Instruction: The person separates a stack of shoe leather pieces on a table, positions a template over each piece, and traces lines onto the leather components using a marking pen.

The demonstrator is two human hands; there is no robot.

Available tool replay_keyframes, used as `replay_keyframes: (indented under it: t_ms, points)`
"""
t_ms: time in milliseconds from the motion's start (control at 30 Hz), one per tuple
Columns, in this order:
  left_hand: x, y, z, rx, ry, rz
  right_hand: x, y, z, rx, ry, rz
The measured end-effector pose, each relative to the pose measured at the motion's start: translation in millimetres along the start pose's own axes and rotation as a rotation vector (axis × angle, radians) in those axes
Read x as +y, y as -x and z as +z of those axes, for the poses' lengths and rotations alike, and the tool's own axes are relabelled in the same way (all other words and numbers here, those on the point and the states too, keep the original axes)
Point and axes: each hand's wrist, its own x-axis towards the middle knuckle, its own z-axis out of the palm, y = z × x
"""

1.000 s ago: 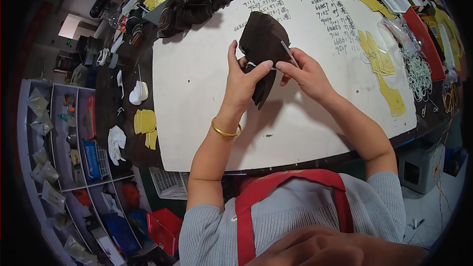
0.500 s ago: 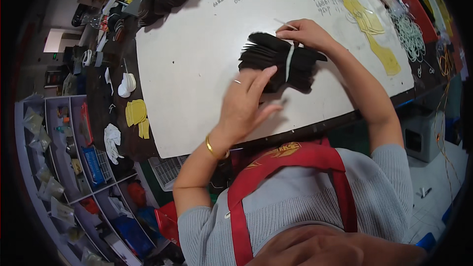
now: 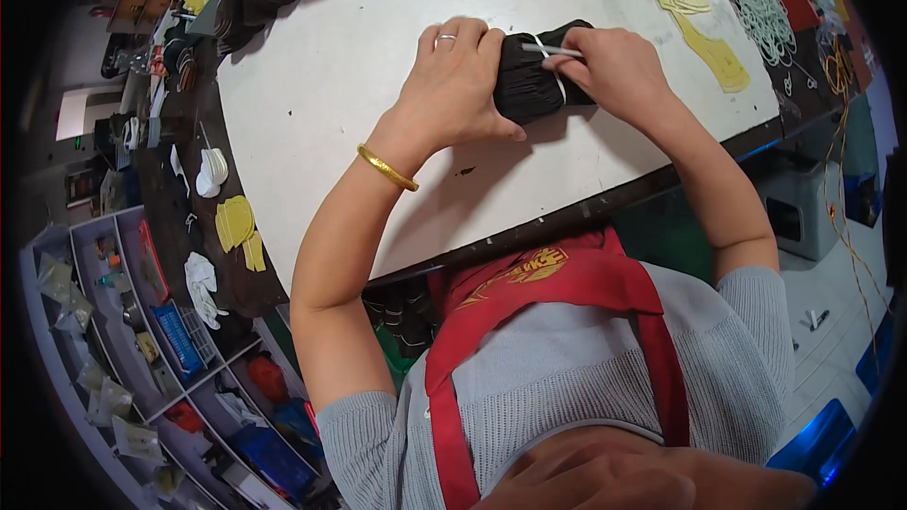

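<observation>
A bundle of stacked black cut pieces (image 3: pixel 529 94) lies on the white tabletop, with a white band (image 3: pixel 559 87) around its middle. My left hand (image 3: pixel 452 85) is wrapped over the bundle's left end, thumb on the near side and fingers on the far side. At the other end, my right hand (image 3: pixel 619 68) pinches a thin silver-grey, pen-like stick (image 3: pixel 553 50). The stick points left across the bundle by the band; whether its tip touches the pieces I cannot tell. My right fingers partly cover the bundle's right end.
Yellow flat templates (image 3: pixel 704 33) lie at the right of the white board (image 3: pixel 312 179), near a heap of pale green cords (image 3: pixel 761 24). A dark pile (image 3: pixel 269 0) sits far left. More yellow pieces (image 3: pixel 236 224) and a white glove (image 3: pixel 201 285) rest beside the board's left edge.
The bundle, fanned out before, now lies compact and turned on the board. My left hand has moved onto its left end. My right hand has brought the stick over the band.
</observation>
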Motion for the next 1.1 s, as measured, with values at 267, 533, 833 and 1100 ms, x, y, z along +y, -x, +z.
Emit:
replay_keyframes:
  t_ms: [267, 533, 833, 1100]
  points:
    - [11, 8, 19, 0.157, 0.244, -0.173, -12, -30, 0, -0.133, -0.001, -0.116]
    - [-19, 40, 18, 0.394, 0.113, -0.158, -10, -45, 33, -0.53, -1.477, 0.278]
    - [-46, 25, 1, 0.16, 0.258, -0.301, 0, -75, 49, -0.06, -0.559, -0.128]
    - [-72, 7, 12, 0.254, 0.284, -0.214, -40, -28, 57, 0.004, -0.925, 0.198]
